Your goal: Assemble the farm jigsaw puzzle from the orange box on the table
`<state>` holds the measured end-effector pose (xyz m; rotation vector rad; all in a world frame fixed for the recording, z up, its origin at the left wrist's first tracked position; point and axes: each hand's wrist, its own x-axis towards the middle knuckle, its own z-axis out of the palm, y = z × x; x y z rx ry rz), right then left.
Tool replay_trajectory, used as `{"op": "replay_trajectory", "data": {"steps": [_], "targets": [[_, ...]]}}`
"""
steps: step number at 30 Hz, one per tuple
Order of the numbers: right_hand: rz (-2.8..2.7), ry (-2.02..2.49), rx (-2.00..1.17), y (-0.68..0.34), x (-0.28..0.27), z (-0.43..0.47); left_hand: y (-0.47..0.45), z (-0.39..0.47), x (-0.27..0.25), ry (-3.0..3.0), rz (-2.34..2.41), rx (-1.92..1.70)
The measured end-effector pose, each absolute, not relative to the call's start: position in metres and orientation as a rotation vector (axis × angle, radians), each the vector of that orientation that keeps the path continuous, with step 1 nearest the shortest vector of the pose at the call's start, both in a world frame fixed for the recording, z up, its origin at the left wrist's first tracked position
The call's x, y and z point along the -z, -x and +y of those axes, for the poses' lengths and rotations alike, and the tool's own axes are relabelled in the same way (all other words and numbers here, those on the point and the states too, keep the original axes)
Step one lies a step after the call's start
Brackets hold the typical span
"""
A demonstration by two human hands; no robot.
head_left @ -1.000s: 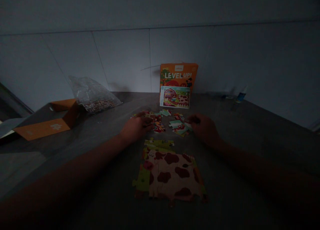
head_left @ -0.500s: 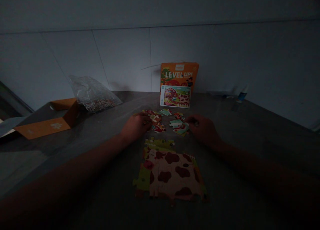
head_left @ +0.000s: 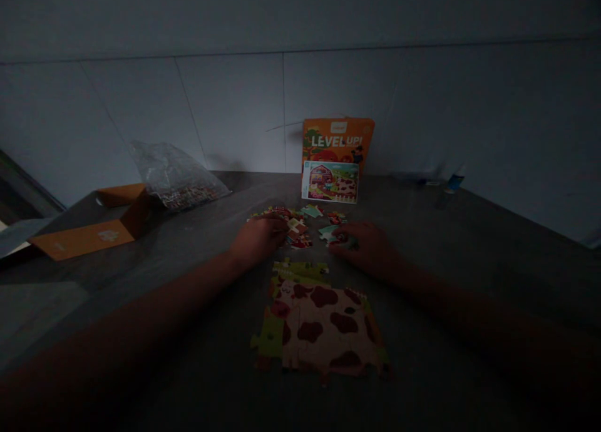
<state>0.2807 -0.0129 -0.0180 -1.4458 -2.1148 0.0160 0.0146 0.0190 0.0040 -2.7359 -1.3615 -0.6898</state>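
The joined part of a jigsaw puzzle (head_left: pixel 323 325) lies nearest me, showing a spotted cow on green. Beyond it on the left is a heap of loose puzzle pieces (head_left: pixel 297 228), with my left hand (head_left: pixel 260 236) at its left side. The fingers of that hand are curled, and what they hold, if anything, is hidden. My right hand (head_left: pixel 364 244) is closed over a puzzle piece (head_left: pixel 348 239) in the right-hand group, covering most of it. A pale green puzzle piece (head_left: pixel 327 233) shows just left of its fingers. Dim light blurs the fingertips.
Behind the pieces, a picture card (head_left: pixel 331 181) leans on an upright orange puzzle box (head_left: pixel 338 131) near the wall. To the left are an open orange box (head_left: pixel 84 236) and a clear plastic bag (head_left: pixel 178 175) of small pieces. A small blue-labelled bottle (head_left: pixel 455 181) stands far right.
My right hand has moved left, from the edge of the right-hand pieces to over them. My left hand has stayed almost in place at the heap.
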Motion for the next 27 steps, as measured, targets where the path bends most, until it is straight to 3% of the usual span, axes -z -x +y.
{"op": "replay_trajectory", "data": {"steps": [12,21,27], "targets": [[-2.017,1.424,-0.014,-0.278,0.012,-0.015,-0.017,0.018,-0.003,2.809,-1.260,0.655],[-2.041,0.923,0.084,-0.269,0.004,-0.029,-0.026,-0.009,-0.014,3.081,-0.892,0.571],[-2.061,0.941,0.053,-0.267,0.004,-0.032,-0.025,-0.011,-0.014,3.087,-0.886,0.568]]}}
